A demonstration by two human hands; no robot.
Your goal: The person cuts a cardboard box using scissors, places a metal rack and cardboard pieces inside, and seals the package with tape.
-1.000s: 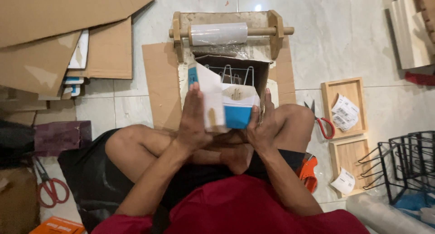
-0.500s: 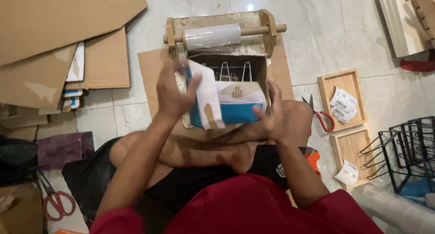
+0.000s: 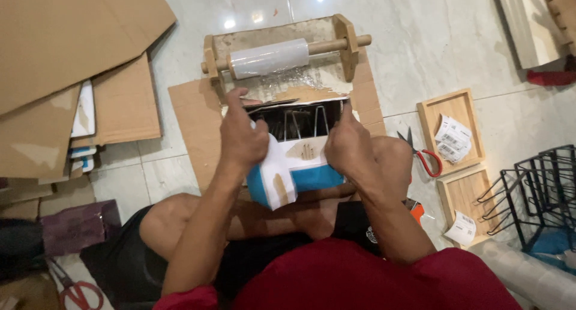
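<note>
I sit cross-legged on the floor with a blue and white cardboard box (image 3: 300,166) on my lap. My left hand (image 3: 241,136) grips its left side and an open white flap. My right hand (image 3: 349,145) holds the box's right edge. Inside the open box stands a black wire rack (image 3: 297,123). Just beyond the box is a wooden dispenser (image 3: 343,31) carrying a roll of clear stretch film (image 3: 270,58), with film hanging down toward the box.
A flat cardboard sheet (image 3: 195,115) lies under the dispenser. Cardboard sheets (image 3: 66,52) pile up at the left. Red-handled scissors (image 3: 423,157), two wooden trays (image 3: 453,100) with labels and black wire racks (image 3: 540,190) lie at the right. More scissors (image 3: 72,289) lie bottom left.
The box has tipped from upright in my raised hands down onto my lap, open end facing the dispenser. My left hand moved from the box's left flap up high to its top left edge.
</note>
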